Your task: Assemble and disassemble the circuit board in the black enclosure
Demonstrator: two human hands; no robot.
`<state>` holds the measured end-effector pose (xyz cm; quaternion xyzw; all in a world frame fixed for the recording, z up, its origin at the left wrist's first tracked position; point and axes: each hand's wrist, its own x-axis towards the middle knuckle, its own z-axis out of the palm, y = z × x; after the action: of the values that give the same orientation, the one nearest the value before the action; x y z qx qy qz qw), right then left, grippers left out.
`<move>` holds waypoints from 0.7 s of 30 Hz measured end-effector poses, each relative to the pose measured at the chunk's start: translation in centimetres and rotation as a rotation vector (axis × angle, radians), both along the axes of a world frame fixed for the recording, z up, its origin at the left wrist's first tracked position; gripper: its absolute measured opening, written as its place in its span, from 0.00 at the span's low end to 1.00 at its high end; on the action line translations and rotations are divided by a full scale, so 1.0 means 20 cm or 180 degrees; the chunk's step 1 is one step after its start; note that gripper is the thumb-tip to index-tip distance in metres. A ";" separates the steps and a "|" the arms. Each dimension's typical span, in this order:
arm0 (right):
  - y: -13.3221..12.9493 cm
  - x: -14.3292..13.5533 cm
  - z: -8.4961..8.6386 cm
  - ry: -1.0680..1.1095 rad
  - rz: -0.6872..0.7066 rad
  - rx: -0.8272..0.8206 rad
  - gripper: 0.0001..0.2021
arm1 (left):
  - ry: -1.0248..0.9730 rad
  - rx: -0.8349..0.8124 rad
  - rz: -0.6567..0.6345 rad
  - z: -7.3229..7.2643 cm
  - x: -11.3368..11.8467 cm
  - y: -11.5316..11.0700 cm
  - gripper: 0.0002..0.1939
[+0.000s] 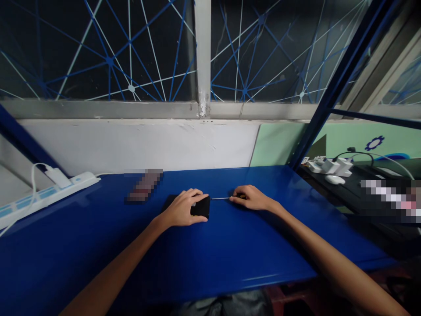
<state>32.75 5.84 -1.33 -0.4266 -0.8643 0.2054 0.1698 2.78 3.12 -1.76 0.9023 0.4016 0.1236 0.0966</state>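
Observation:
My left hand [182, 208] lies over a flat black box-shaped device [204, 206] on the blue table and grips it, thumb along the near edge and fingers across the top. Part of the device is hidden under the palm. My right hand [255, 198] is closed around the dark handle of a screwdriver [220, 198]. Its thin metal shaft points left, with the tip at the right edge of the device; whether it sits in a screw is too small to tell.
A blurred-out rectangular item [144, 186] lies at the back left of the blue table [250, 250]. A white power strip [49, 193] with a plugged-in charger runs along the left. Chargers, cables and a white mouse [334, 179] lie on a dark surface at right, beyond a blue post [315, 118].

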 end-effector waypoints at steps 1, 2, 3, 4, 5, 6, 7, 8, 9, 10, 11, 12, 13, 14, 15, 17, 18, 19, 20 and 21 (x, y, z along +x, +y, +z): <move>0.01 0.00 0.00 -0.0004 -0.0016 0.0084 0.16 | 0.0002 -0.0004 -0.0008 0.00 0.00 0.00 0.38; 0.01 0.01 -0.01 0.0001 -0.0033 0.0167 0.15 | 0.0004 -0.0006 -0.0010 0.00 0.00 0.00 0.38; 0.01 0.01 -0.01 0.0010 -0.0057 0.0226 0.15 | 0.0005 -0.0007 -0.0012 0.00 0.00 0.00 0.37; 0.02 0.01 -0.02 0.0014 -0.0078 0.0247 0.15 | 0.0008 -0.0010 -0.0014 0.00 0.00 0.00 0.37; 0.02 0.00 -0.02 0.0010 -0.0090 0.0232 0.14 | 0.0010 -0.0008 -0.0014 0.00 0.00 0.00 0.37; 0.02 0.00 -0.03 -0.0001 -0.0094 0.0192 0.14 | 0.0007 -0.0001 -0.0013 0.00 0.00 0.00 0.37; 0.02 0.00 -0.03 -0.0015 -0.0095 0.0150 0.13 | 0.0006 0.0002 -0.0017 0.00 0.00 0.00 0.37; 0.01 -0.01 -0.03 -0.0029 -0.0093 0.0124 0.13 | 0.0002 0.0004 -0.0017 0.00 0.00 0.00 0.37; 0.01 -0.01 -0.03 -0.0035 -0.0085 0.0118 0.14 | 0.0002 0.0000 -0.0020 0.00 0.00 0.00 0.37; 0.00 -0.01 -0.02 -0.0028 -0.0076 0.0122 0.14 | 0.0000 0.0000 -0.0019 0.00 0.00 0.00 0.37; 0.00 -0.01 -0.01 -0.0011 -0.0067 0.0120 0.14 | 0.0001 0.0002 -0.0016 0.00 0.00 0.00 0.37; -0.01 -0.01 0.00 0.0014 -0.0046 0.0104 0.14 | 0.0005 0.0009 -0.0013 0.00 0.00 0.00 0.37; -0.01 -0.01 0.01 0.0044 -0.0014 0.0076 0.13 | 0.0009 0.0022 -0.0009 0.00 0.00 0.00 0.37; -0.02 -0.01 0.01 0.0074 0.0020 0.0039 0.13 | 0.0013 0.0038 -0.0006 0.00 0.00 0.00 0.37; -0.02 0.00 0.02 0.0096 0.0047 0.0007 0.12 | 0.0019 0.0054 -0.0005 0.00 0.00 0.00 0.37; -0.01 0.01 0.02 0.0107 0.0088 -0.0004 0.11 | 0.0026 0.0084 0.0005 0.00 0.00 0.00 0.37; 0.00 0.02 0.02 0.0106 0.0101 0.0028 0.11 | 0.0027 0.0098 0.0011 0.00 0.00 0.00 0.37; 0.00 0.02 0.01 0.0097 0.0101 0.0081 0.12 | 0.0027 0.0110 0.0016 0.00 0.00 0.00 0.37; 0.01 0.02 0.01 0.0086 0.0101 0.0147 0.12 | 0.0028 0.0116 0.0018 0.00 0.00 0.00 0.37; 0.02 0.03 0.00 0.0081 0.0101 0.0223 0.13 | 0.0030 0.0117 0.0017 0.00 0.00 -0.01 0.37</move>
<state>33.28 6.18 -1.38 -0.4041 -0.8754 0.1831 0.1922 2.84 3.01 -1.72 0.9034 0.4022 0.1270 0.0777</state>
